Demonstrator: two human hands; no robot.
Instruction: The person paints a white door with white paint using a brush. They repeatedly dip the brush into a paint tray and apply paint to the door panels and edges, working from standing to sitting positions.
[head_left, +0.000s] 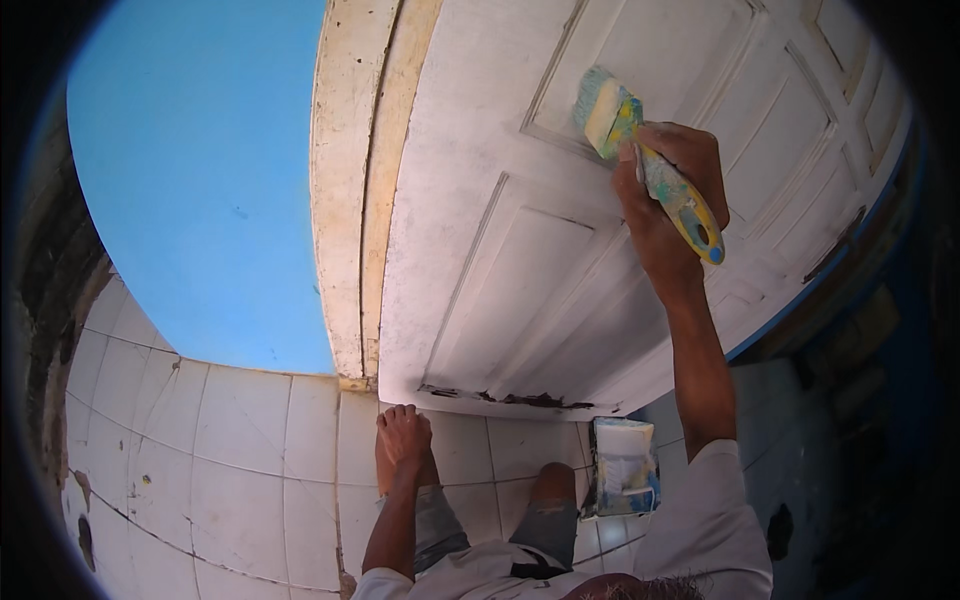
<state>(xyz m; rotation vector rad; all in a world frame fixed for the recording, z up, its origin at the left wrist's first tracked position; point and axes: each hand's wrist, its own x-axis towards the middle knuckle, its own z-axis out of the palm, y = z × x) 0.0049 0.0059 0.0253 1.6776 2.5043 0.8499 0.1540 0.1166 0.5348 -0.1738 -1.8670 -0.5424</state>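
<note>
My right hand (671, 195) grips a wide paintbrush (637, 142) by its paint-spattered handle, and the bristles are against or close to a panel of the white door (480, 150). Dark, damaged patches run along the door's bottom edge. My left hand (405, 435) rests on my left knee, fingers bent, with no object visible in it. On the floor beside my right knee stands a paint tray (626, 465) with white paint in it and blue and yellow stains.
Left of the door run a worn cream door frame (345, 187) and a light blue wall (202, 187). Cracked white floor tiles (240, 435) lie below. Dark, indistinct objects stand in shadow at the far right.
</note>
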